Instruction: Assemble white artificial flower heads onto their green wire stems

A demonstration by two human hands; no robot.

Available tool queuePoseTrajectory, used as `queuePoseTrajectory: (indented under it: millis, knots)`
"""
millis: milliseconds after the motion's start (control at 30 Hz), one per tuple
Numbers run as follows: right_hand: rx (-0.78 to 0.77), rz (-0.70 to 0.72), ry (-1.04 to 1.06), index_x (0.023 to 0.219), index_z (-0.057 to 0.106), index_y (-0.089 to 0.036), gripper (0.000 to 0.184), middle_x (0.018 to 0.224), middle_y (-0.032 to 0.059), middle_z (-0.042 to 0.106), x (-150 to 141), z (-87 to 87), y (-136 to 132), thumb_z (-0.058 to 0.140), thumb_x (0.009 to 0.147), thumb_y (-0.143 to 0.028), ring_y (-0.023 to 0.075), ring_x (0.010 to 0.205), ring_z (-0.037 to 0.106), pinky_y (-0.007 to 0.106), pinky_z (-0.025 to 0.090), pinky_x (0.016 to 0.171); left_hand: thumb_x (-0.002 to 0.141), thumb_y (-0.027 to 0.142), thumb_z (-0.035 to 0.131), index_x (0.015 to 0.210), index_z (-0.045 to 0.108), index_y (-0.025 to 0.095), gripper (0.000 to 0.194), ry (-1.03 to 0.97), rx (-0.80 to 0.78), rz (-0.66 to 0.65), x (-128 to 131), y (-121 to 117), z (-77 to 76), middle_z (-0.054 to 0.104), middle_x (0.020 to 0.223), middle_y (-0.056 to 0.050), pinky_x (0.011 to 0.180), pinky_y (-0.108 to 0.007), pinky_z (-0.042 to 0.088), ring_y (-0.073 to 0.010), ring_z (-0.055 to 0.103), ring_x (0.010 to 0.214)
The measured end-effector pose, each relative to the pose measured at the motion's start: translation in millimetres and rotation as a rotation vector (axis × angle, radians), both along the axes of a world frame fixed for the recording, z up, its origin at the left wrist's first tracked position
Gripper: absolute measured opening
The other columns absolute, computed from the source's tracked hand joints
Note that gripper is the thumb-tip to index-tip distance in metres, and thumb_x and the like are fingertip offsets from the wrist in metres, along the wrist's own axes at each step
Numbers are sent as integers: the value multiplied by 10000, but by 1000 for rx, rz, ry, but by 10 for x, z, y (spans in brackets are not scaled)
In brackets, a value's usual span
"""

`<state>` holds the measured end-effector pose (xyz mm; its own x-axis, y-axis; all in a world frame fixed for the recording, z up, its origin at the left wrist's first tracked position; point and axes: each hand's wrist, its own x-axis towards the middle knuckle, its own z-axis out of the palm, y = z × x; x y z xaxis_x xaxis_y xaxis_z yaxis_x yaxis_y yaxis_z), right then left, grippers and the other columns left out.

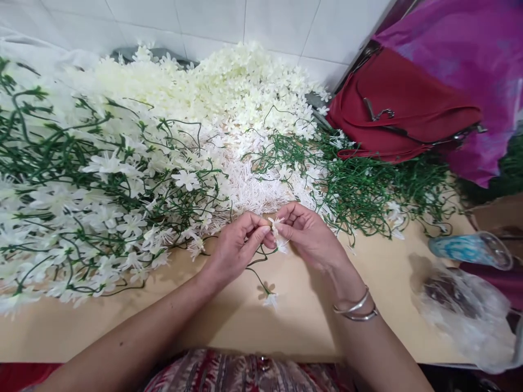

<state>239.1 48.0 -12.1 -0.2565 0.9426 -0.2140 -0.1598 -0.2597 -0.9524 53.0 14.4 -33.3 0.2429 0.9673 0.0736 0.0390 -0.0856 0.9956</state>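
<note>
My left hand (245, 239) pinches a green artificial flower stem (258, 268) just below a small white blossom. From the other side my right hand (304, 231) has its thumb and fingers closed on that white artificial flower (278, 227), and the two hands almost meet. The stem hangs down over the table and branches, with another white flower (271, 299) at its lower end. Just beyond my hands lies a heap of thin white stamens (257, 190). Fingertips partly cover the blossom and where the stem joins it.
Stemmed white flowers (122, 218) are piled at left, loose petals (253, 81) at the back. Bare green stems (368, 188) lie at right, below a red bag (408, 103) and purple plastic (469, 71). A blue-patterned cup (466, 247) and clear plastic bag (469, 316) sit at the right edge.
</note>
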Motion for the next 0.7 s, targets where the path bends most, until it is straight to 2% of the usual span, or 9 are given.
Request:
queuePoseTrajectory:
  millis: [167,300,367,433,500,600,700]
  knots:
    - [-26,-111,115,839,748,-250,382,831,-13,699,76,67,54,996,643,-463,139,784,637,294,548,827,1077,339,562,1066,595,190,153,-111,-16,56,24,-29,49,733,898,-24,772,-270,553,-136,727,787]
    - [-6,-160,127,810,727,-253,373,787,-22,686,94,65,79,992,643,-455,146,762,637,308,558,824,1044,302,604,1099,600,186,129,-167,-12,110,-17,-28,209,730,897,-22,799,-283,567,-146,736,800]
    - [-1,-152,123,818,726,-248,373,776,-24,684,99,47,83,988,647,-452,143,750,634,308,555,819,1049,296,591,1097,608,192,116,-92,22,97,-70,-45,302,732,890,-26,780,-282,564,-157,737,816]
    - [7,-134,102,819,731,-242,374,769,-22,686,101,30,81,986,650,-457,141,744,633,302,548,812,1049,286,595,1100,629,198,107,93,111,28,-145,-96,360,746,933,-44,778,-294,559,-175,734,858]
    - [17,-120,84,809,734,-239,372,767,-20,688,102,22,77,986,651,-463,144,753,638,302,543,823,1021,291,656,1138,645,204,146,318,249,-98,-234,-183,358,764,1032,-67,815,-323,560,-203,730,926]
    - [13,-110,76,816,738,-238,368,785,-18,694,102,23,68,986,659,-461,149,782,659,306,537,854,966,344,754,1263,626,220,346,559,497,-329,-357,-333,248,756,1228,-98,969,-407,534,-280,694,1163]
    - [-1,-108,78,821,742,-234,371,788,-19,699,100,26,66,989,660,-459,146,793,667,301,529,859,1026,215,656,1341,611,255,321,706,685,-446,-430,-418,120,734,1337,-78,1125,-461,434,-284,607,1344]
